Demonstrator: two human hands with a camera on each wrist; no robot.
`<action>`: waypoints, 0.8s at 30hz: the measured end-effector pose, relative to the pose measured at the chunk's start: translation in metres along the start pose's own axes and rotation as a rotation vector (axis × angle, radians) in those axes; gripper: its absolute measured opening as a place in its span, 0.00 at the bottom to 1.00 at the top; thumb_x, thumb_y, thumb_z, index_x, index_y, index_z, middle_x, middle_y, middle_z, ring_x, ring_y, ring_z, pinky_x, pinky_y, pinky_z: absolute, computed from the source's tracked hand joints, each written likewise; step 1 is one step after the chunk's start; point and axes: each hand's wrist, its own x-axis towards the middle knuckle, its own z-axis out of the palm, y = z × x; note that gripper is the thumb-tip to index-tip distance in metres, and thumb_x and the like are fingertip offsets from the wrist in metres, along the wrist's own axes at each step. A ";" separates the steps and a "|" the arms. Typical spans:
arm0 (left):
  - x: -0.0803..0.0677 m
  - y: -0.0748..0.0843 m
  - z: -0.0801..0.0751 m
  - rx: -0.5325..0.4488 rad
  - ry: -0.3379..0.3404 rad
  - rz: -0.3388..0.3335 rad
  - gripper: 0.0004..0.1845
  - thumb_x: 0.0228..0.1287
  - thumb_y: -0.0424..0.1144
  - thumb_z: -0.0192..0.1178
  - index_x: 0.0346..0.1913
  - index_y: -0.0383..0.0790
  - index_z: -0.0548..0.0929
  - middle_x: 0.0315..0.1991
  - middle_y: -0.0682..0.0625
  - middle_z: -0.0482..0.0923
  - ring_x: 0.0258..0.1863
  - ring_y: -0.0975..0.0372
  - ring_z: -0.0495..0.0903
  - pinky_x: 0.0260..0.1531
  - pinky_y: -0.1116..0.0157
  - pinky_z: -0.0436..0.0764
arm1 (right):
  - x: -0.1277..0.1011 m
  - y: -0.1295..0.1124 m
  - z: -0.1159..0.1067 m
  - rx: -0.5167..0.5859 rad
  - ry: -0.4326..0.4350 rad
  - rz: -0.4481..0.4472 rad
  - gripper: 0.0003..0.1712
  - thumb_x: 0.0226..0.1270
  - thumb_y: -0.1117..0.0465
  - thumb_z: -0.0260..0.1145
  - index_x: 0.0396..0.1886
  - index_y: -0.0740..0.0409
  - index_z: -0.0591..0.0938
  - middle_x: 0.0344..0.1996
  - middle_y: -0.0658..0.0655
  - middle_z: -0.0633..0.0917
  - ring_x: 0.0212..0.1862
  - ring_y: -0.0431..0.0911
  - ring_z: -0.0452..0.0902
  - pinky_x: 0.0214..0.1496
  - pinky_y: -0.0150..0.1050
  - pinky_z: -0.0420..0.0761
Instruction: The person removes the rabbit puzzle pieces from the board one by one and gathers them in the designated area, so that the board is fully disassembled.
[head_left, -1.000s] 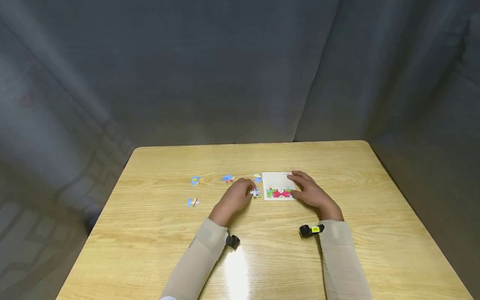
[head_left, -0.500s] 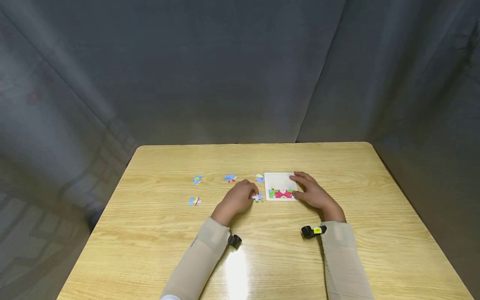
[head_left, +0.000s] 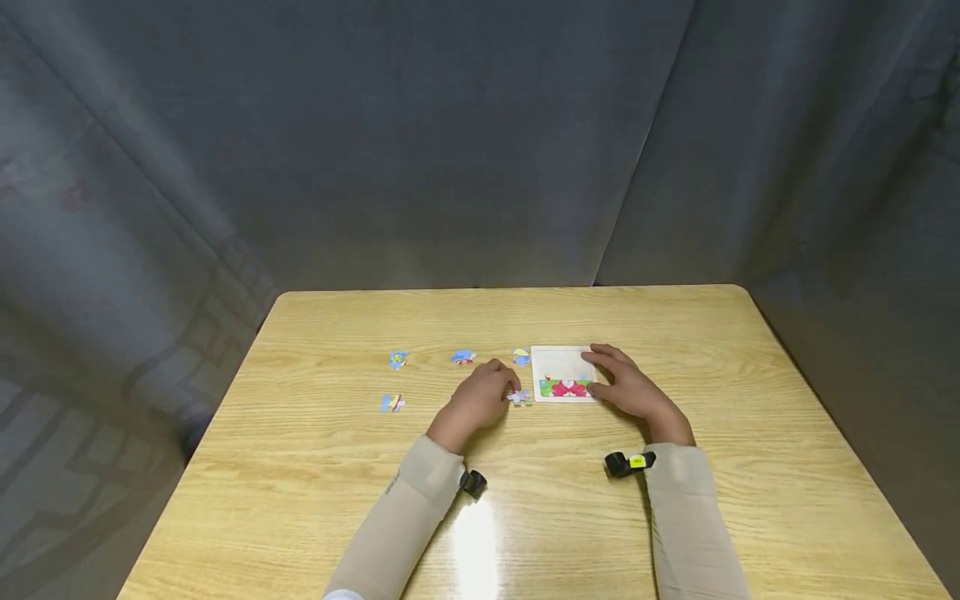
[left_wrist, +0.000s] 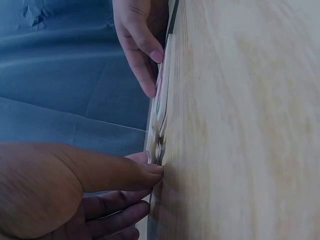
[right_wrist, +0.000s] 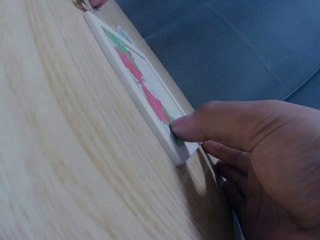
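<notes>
A loose puzzle piece (head_left: 519, 397) is pinched on the table (head_left: 300, 467) by the left hand (head_left: 480, 397), just left of the puzzle tray (head_left: 558, 362), whose right edge is steadied by the right hand (head_left: 626, 385).

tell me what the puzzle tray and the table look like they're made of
Puzzle tray: likely thick card or thin wood, matte white; its side edge looks solid and pale. Table: wood or wood-look laminate, light yellow with grain lines and a glossy finish, shown by the bright lamp glare near the sleeves.
</notes>
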 end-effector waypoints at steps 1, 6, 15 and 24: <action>0.000 0.000 0.000 -0.005 -0.001 -0.001 0.14 0.64 0.29 0.60 0.48 0.50 0.83 0.53 0.53 0.73 0.55 0.56 0.71 0.47 0.63 0.77 | 0.000 0.001 0.000 -0.001 -0.001 0.003 0.34 0.67 0.62 0.65 0.70 0.63 0.67 0.73 0.65 0.56 0.74 0.64 0.42 0.70 0.65 0.49; 0.001 0.000 0.001 -0.016 0.002 0.010 0.15 0.63 0.27 0.59 0.48 0.48 0.83 0.54 0.51 0.73 0.56 0.55 0.70 0.50 0.62 0.76 | -0.001 0.003 0.000 -0.005 -0.004 0.007 0.34 0.67 0.62 0.65 0.70 0.63 0.67 0.73 0.64 0.56 0.74 0.64 0.42 0.70 0.65 0.49; 0.000 0.001 0.001 -0.040 -0.001 0.009 0.16 0.63 0.26 0.57 0.50 0.47 0.82 0.54 0.51 0.73 0.56 0.55 0.70 0.52 0.61 0.76 | 0.001 0.004 0.000 -0.007 -0.002 0.004 0.34 0.67 0.61 0.66 0.70 0.63 0.67 0.73 0.65 0.57 0.74 0.64 0.43 0.70 0.65 0.49; 0.000 -0.001 -0.003 -0.075 -0.004 0.005 0.17 0.63 0.28 0.57 0.53 0.46 0.80 0.54 0.50 0.74 0.56 0.57 0.72 0.57 0.61 0.74 | 0.003 0.004 0.002 0.000 0.002 -0.011 0.34 0.68 0.58 0.66 0.70 0.64 0.68 0.73 0.64 0.57 0.74 0.64 0.44 0.70 0.65 0.49</action>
